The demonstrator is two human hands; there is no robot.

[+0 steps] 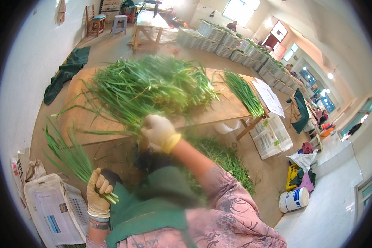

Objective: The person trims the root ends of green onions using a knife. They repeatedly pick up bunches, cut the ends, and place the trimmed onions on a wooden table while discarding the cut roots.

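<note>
My left hand [98, 191], in a pale glove, is closed around a small bunch of garlic chives [76, 160]. Their leaves fan up and left, and the pale cut ends stick out below my fist. At the table's near edge my right hand [156, 131], gloved in white with a yellow cuff, is slightly blurred. Its fingers are curled on some chives at the front of a large loose pile [149, 84]. The pile covers much of the wooden table [219, 111]. A neat bundle of chives [244, 93] lies on the table's right end.
Papers [268, 97] lie at the table's right end, above a white crate [270, 136]. Trimmed greens [225, 159] litter the floor below. Beside my left arm stands a paper-lined white basket [49, 206]. A white bucket [293, 200] lies right; stacked crates [225, 43] line the back.
</note>
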